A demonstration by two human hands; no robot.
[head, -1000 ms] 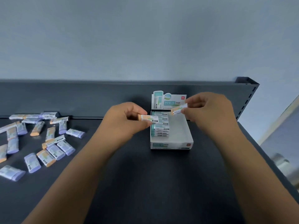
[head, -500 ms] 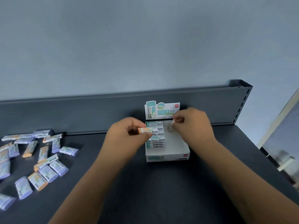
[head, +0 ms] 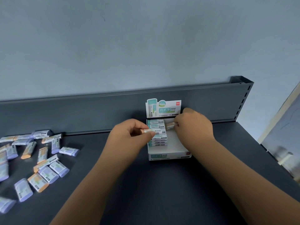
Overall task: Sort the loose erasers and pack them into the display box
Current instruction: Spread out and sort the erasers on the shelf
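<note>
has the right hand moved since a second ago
Yes: the right hand dropped from beside the header card into the back right corner of the display box.

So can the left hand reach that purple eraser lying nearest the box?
Probably yes, but not right away. Only bare shelf lies between the left hand and the purple eraser, so the way looks free. The hand is busy, though, pinching an orange eraser.

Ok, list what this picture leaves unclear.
Head view:
- Small orange-tipped eraser: the right hand's grip covers its end; touching the white cardboard display box floor or not, cannot tell.
- Loose purple and orange erasers: some cut off by the left edge, blurred.
- Box's far right corner: behind the right hand.
</note>
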